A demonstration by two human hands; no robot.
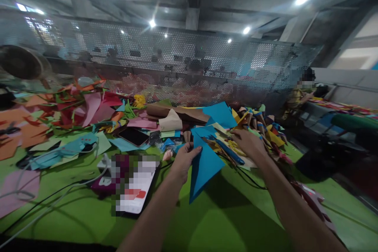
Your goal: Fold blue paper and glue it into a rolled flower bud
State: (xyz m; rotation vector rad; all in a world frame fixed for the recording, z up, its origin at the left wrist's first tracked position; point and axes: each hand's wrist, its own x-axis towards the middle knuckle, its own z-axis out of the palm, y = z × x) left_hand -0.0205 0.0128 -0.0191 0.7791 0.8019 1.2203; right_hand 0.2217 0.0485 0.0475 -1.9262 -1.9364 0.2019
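Note:
My left hand (185, 159) is closed on a folded piece of blue paper (205, 169), with the thumb pressed on its face. The paper hangs above the green table, its pointed lower corner toward me. My right hand (250, 141) reaches forward to the right, over the clutter. Its fingers are bent together near a thin pale strip; what they grip is too small to make out. Just left of and below these fingers lies a blue-handled tool (230, 152). Behind both hands are a blue sheet (220, 114) and a brown paper roll (177, 113).
A lit phone (138, 187) leans by a purple box with a plug (104, 165). A dark phone (134, 136) lies among paper scraps (91, 108). Small paper cones (256, 120) are heaped at right. Cables cross the green table (97, 220). A person (298, 96) sits at far right.

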